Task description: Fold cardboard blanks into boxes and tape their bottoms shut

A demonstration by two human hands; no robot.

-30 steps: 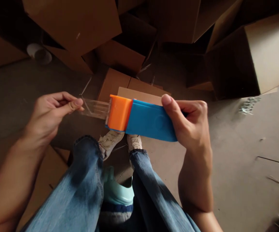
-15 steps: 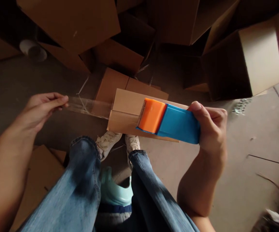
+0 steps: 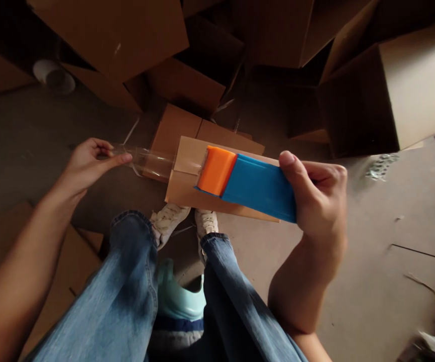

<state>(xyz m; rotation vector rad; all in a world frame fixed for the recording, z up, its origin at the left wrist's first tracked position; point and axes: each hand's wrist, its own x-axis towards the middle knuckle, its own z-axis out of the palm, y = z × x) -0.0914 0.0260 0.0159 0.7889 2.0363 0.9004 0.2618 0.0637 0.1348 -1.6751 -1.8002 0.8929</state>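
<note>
My right hand (image 3: 317,196) is wrapped round the right end of a blue and orange tape dispenser (image 3: 257,183). From the dispenser's toothed end, a strip of clear tape (image 3: 153,163) runs left to my left hand (image 3: 93,163), whose thumb and fingers hold its free end. Below the dispenser lies a cardboard box (image 3: 191,188), its top flaps meeting at a seam. The dispenser hides the middle of that box. Behind it, flat cardboard (image 3: 180,120) rests on the floor.
Several cardboard boxes (image 3: 112,35) crowd the far side, one open box (image 3: 415,90) at the right. A white roll (image 3: 53,76) stands far left. My shoes (image 3: 170,221) are close to the near side of the box. A pale green plastic stool (image 3: 182,296) is between my legs.
My left hand has moved right and the dispenser has shifted left, so the two are closer together. The tape strip between them now looks slacker and more curved.
</note>
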